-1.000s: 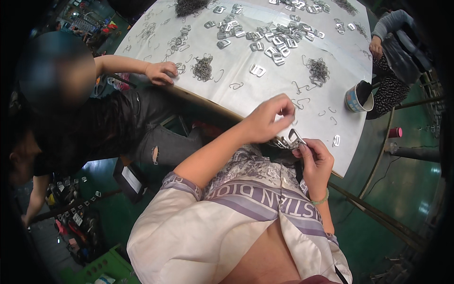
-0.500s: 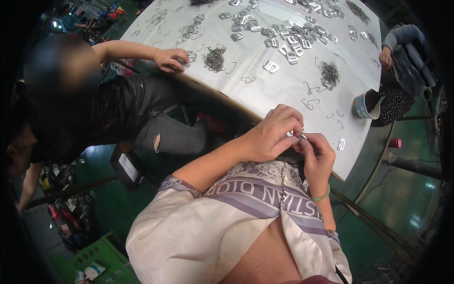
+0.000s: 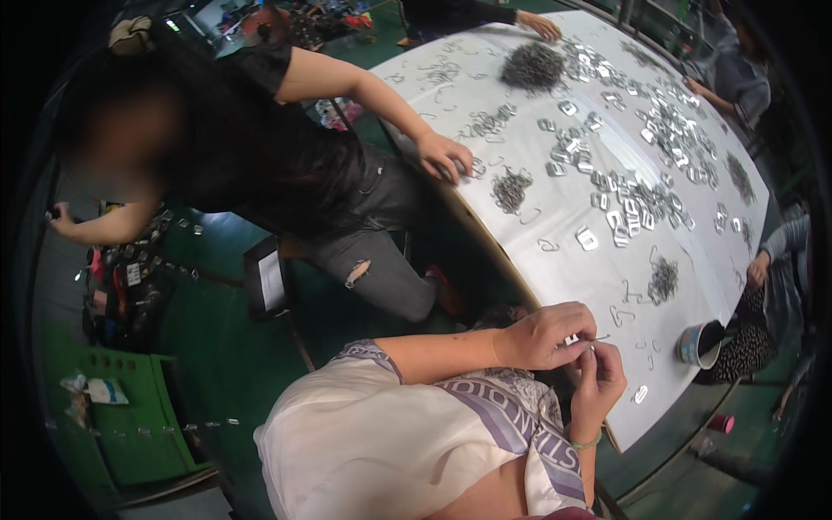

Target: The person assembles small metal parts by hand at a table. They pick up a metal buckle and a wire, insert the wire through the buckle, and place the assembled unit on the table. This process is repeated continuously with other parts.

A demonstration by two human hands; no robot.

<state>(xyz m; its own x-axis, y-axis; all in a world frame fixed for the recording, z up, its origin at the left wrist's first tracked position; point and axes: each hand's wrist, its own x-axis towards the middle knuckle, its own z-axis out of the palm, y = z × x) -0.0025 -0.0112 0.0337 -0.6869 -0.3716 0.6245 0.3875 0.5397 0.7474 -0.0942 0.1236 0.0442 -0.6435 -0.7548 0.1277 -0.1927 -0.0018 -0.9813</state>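
Note:
My left hand and my right hand meet over the near edge of the white-topped table, fingertips pinched together. Between them shows a thin metal wire hook, its rest covered by my fingers. A small bright spot sits inside my left fingers, too small to make out. Closest on the table are several loose wire hooks and a single flat silver buckle near the right edge.
Piles of silver buckles and wire hooks cover the table. A paper cup stands at its right edge. Left of me, a person in black rests a hand on the table. Other people stand at the far sides.
The view has swung left, showing more of the far table and another person's arm there. My hands stay pinched together. The person in black has raised their other forearm.

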